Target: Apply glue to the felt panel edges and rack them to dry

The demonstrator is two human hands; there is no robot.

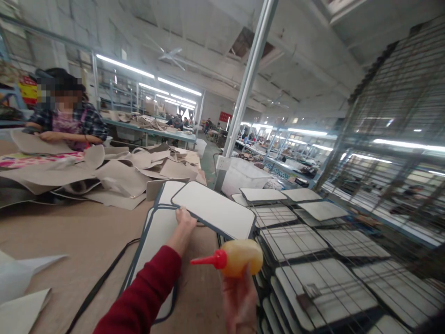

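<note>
My left hand (186, 221), its arm in a dark red sleeve, grips the near edge of a white rounded panel (219, 207) with dark edging. The panel is tilted and overlaps other white panels (160, 234) with dark borders on the brown tabletop. In my right hand (239, 294) is a squeeze bottle (243, 256) of yellowish liquid, held sideways with its red nozzle pointing left. The bottle is in front of the panel's near right corner, and I cannot tell whether they touch.
A wire rack (340, 264) on the right holds stacks of similar panels. Beige cut sheets (121, 178) are piled at the back left, where a co-worker (69, 111) handles a piece. A dark strap (100, 278) lies across the brown table (86, 232). A metal post (243, 88) rises beyond.
</note>
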